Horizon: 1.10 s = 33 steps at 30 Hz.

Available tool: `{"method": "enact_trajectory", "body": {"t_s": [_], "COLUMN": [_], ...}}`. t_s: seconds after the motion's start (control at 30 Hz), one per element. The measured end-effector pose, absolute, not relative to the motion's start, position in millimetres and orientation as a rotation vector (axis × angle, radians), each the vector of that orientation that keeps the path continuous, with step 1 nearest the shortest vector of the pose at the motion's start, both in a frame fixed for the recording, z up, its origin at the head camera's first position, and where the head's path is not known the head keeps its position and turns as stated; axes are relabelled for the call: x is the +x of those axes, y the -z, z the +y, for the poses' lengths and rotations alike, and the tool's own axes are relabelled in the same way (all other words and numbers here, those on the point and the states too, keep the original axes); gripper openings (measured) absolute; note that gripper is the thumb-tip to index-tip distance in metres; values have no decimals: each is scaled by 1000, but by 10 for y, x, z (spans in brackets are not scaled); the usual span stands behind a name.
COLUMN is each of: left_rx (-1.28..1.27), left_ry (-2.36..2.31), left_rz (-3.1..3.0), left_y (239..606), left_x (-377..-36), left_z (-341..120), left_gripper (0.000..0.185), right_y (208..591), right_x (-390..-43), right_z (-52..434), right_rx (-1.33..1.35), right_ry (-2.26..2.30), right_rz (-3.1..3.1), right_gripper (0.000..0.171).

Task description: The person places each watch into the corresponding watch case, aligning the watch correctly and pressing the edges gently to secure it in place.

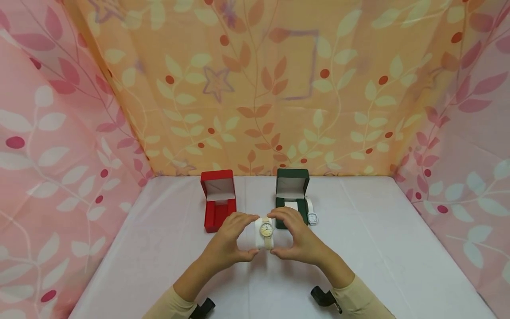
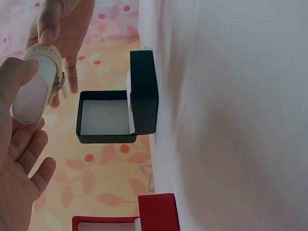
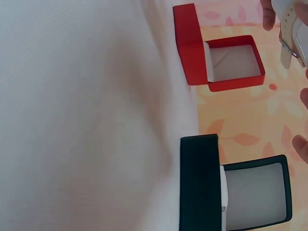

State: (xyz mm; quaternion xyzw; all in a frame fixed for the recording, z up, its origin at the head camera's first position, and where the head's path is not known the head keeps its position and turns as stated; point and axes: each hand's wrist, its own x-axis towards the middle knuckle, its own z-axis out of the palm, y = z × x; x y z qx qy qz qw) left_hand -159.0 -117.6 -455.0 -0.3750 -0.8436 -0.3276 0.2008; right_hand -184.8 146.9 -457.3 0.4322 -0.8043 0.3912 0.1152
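Observation:
A cream-strapped wristwatch (image 1: 266,229) with a round dial is wrapped around a white cushion (image 1: 258,235), held up above the table. My left hand (image 1: 225,241) pinches the cushion's left end between thumb and fingers; my right hand (image 1: 303,239) pinches the right end. In the left wrist view, the cushion's flat end (image 2: 31,96) and the strap's buckle show. Behind the left hand stands an open red watch box (image 1: 220,189), its base without a cushion. An open dark green watch box (image 1: 292,173) stands behind the right hand, something white inside, partly hidden.
A white watch (image 1: 313,218) with a squarish dial lies against the green box's right side. The white-clothed table (image 1: 378,266) ends at an orange patterned curtain (image 1: 255,110) behind the boxes. Pink patterned curtains (image 1: 71,177) flank both sides.

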Motion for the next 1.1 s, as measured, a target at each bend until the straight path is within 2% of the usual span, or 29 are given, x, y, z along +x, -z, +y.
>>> {"method": "enact_trajectory", "body": {"t_s": [0.7, 1.1], "left_rx": [-1081, -1001], "left_ry": [1023, 1013], "left_rz": [-2305, -2403], "left_y": [4598, 4571], "left_x": [-1594, -1575], "left_z": [-1143, -1140], "left_gripper": [81, 83], "right_y": [4644, 4532], "right_x": [-1869, -1838], "right_z": [1438, 1470], "right_rx": [1267, 1239], "right_ry": [-1194, -1076], "right_rz": [-2354, -2430], "right_gripper": [86, 87]}}
